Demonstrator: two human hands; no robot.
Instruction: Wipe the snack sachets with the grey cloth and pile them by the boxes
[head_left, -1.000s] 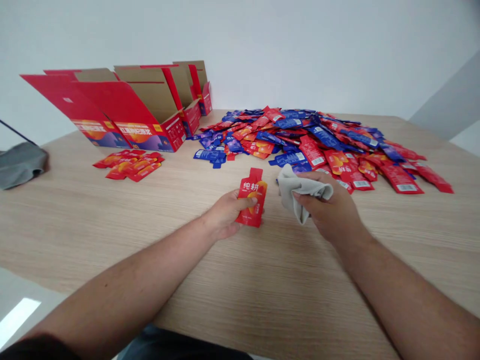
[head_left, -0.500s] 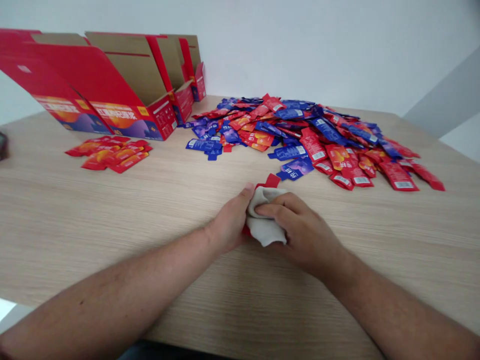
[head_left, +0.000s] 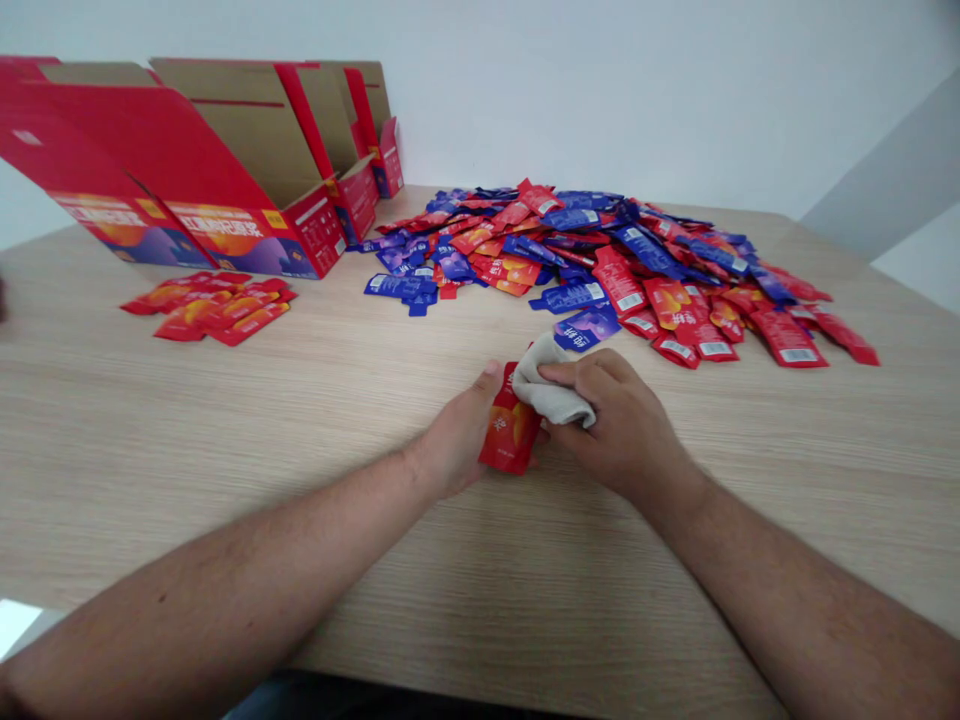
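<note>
My left hand (head_left: 459, 435) is closed on a red pouch (head_left: 510, 435) with an orange print, its thumb along the left edge and its fingers behind. Pinched in my right hand (head_left: 619, 425) is a pale grey cloth (head_left: 553, 385), which touches the upper right of the pouch and covers its top end. Both hands are just above the front middle of the wooden table (head_left: 360, 560). Beyond them lies a blue pouch (head_left: 589, 328), nearest of a big pile.
A wide heap of red and blue pouches (head_left: 622, 250) spreads across the table's back. Several red pouches (head_left: 217, 305) lie at the left, before a row of open red cardboard boxes (head_left: 247, 235). Behind stands a white wall (head_left: 600, 90).
My right hand has shifted the cloth up and to the right along the pouch, uncovering its printed front. My left hand keeps its hold. The view has moved slightly.
</note>
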